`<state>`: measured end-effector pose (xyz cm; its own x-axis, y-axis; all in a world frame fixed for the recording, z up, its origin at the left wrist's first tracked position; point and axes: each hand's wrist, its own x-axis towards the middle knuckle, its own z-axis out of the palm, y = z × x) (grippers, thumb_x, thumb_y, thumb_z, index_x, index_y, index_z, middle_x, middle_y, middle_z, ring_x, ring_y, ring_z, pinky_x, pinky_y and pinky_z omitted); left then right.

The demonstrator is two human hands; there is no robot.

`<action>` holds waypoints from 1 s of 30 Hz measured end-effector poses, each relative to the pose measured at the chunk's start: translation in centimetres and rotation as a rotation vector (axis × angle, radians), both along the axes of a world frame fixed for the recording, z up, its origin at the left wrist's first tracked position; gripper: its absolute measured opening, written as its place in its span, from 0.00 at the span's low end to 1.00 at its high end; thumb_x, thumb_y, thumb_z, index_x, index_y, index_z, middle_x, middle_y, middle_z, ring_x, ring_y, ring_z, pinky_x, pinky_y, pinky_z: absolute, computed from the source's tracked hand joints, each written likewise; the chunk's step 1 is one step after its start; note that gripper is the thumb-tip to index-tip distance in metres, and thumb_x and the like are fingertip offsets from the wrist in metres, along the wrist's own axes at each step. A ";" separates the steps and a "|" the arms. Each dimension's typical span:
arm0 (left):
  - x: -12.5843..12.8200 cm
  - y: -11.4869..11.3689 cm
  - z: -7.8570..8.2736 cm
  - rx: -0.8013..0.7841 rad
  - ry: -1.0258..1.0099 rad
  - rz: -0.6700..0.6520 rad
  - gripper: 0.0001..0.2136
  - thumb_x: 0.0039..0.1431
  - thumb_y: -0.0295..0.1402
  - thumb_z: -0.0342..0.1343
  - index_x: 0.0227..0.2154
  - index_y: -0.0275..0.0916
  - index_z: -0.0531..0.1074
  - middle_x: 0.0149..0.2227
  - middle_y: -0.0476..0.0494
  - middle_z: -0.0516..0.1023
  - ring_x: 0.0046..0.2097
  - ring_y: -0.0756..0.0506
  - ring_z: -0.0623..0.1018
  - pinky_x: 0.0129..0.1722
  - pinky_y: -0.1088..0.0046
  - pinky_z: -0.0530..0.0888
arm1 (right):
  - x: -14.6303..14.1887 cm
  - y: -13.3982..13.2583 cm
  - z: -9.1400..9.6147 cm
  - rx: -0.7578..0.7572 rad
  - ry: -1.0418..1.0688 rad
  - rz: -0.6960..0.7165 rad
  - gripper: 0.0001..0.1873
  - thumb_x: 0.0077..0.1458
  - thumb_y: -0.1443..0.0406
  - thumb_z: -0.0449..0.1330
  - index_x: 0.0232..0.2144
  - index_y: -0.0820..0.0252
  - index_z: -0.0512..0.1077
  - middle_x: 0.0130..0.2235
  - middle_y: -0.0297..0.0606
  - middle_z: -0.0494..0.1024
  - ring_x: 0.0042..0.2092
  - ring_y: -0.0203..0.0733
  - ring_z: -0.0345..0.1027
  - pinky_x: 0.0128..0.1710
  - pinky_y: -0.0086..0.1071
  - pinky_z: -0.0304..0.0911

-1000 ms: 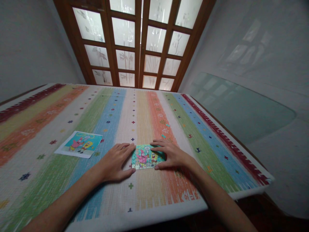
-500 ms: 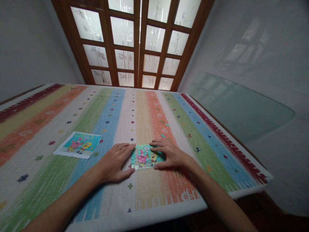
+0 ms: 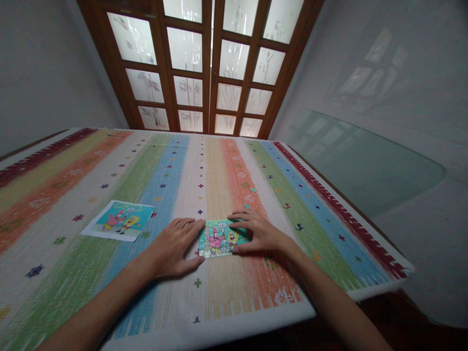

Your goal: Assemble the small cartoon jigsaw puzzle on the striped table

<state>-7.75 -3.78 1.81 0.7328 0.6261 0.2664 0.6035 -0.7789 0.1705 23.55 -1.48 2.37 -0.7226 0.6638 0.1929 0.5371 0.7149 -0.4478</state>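
Observation:
A small cartoon jigsaw puzzle (image 3: 221, 238) lies flat on the striped cloth near the table's front edge. My left hand (image 3: 174, 248) rests flat against its left edge, fingers stretched out and thumb along the lower corner. My right hand (image 3: 257, 232) lies on its right side, fingers spread over the top right corner and thumb at the bottom edge. Both hands press the puzzle between them without lifting it.
A printed picture card (image 3: 119, 220) with the same cartoon lies to the left on the colourful striped tablecloth (image 3: 204, 175). Wooden doors with frosted glass panes (image 3: 204, 63) stand behind the table. A glass sheet (image 3: 351, 161) leans at the right wall.
Almost nothing has moved; both hands stay against the puzzle, and the view has shifted slightly.

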 end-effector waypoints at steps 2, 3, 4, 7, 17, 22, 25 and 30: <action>0.0 0.0 0.0 0.000 0.008 -0.003 0.32 0.60 0.44 0.56 0.64 0.39 0.57 0.59 0.31 0.74 0.57 0.30 0.74 0.56 0.48 0.72 | 0.0 0.3 -0.1 0.034 0.031 -0.063 0.22 0.54 0.54 0.72 0.49 0.54 0.79 0.54 0.45 0.79 0.56 0.52 0.70 0.58 0.50 0.64; 0.0 0.0 0.0 0.000 0.014 -0.004 0.31 0.60 0.44 0.56 0.64 0.39 0.58 0.59 0.31 0.74 0.57 0.31 0.74 0.56 0.48 0.72 | 0.0 0.4 -0.2 0.058 0.041 -0.113 0.16 0.57 0.56 0.69 0.46 0.54 0.80 0.52 0.44 0.80 0.52 0.51 0.71 0.56 0.48 0.65; 0.0 0.0 -0.1 0.001 0.020 -0.005 0.31 0.60 0.44 0.56 0.63 0.39 0.59 0.59 0.32 0.74 0.57 0.31 0.74 0.57 0.48 0.71 | 0.0 0.6 -0.3 0.085 0.049 -0.173 0.11 0.60 0.58 0.66 0.42 0.55 0.81 0.49 0.44 0.81 0.50 0.50 0.72 0.54 0.47 0.66; -0.1 0.0 -0.1 -0.001 0.040 -0.003 0.29 0.60 0.45 0.56 0.62 0.39 0.61 0.61 0.32 0.73 0.58 0.31 0.74 0.58 0.47 0.70 | 0.5 1.3 -1.0 0.159 0.077 -0.361 0.08 0.62 0.64 0.60 0.33 0.57 0.80 0.41 0.44 0.80 0.44 0.48 0.72 0.48 0.43 0.66; -0.1 0.0 -0.5 -0.005 0.073 -0.007 0.27 0.61 0.45 0.54 0.60 0.38 0.64 0.62 0.31 0.71 0.58 0.30 0.73 0.58 0.46 0.70 | 2.1 3.5 -2.6 0.193 0.046 -0.650 0.08 0.59 0.62 0.59 0.31 0.57 0.75 0.33 0.41 0.76 0.37 0.47 0.70 0.40 0.38 0.64; -0.1 -0.1 -0.5 0.008 0.064 -0.014 0.25 0.61 0.44 0.54 0.57 0.36 0.66 0.62 0.29 0.72 0.58 0.29 0.73 0.56 0.46 0.70 | 2.8 5.1 -3.6 0.280 0.036 -0.702 0.12 0.62 0.62 0.56 0.40 0.59 0.79 0.49 0.50 0.80 0.53 0.55 0.69 0.56 0.49 0.61; -0.1 -0.1 -0.6 0.006 0.046 -0.017 0.25 0.61 0.44 0.54 0.58 0.37 0.66 0.62 0.30 0.72 0.58 0.29 0.73 0.57 0.46 0.70 | 3.3 5.9 -4.6 0.282 0.018 -0.692 0.17 0.63 0.61 0.55 0.49 0.59 0.77 0.59 0.51 0.75 0.62 0.57 0.63 0.62 0.54 0.55; -0.2 -0.1 -0.6 0.006 0.047 -0.025 0.26 0.61 0.45 0.55 0.58 0.37 0.66 0.62 0.30 0.72 0.58 0.28 0.73 0.57 0.45 0.70 | 3.8 6.4 -5.1 0.208 -0.016 -0.691 0.17 0.65 0.60 0.55 0.51 0.58 0.77 0.59 0.49 0.76 0.60 0.58 0.66 0.59 0.53 0.59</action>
<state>-7.97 -3.84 1.23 0.7601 0.6058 0.2352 0.5911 -0.7949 0.1373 27.40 4.92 -2.75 -0.1550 0.9208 0.3580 0.9026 0.2793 -0.3276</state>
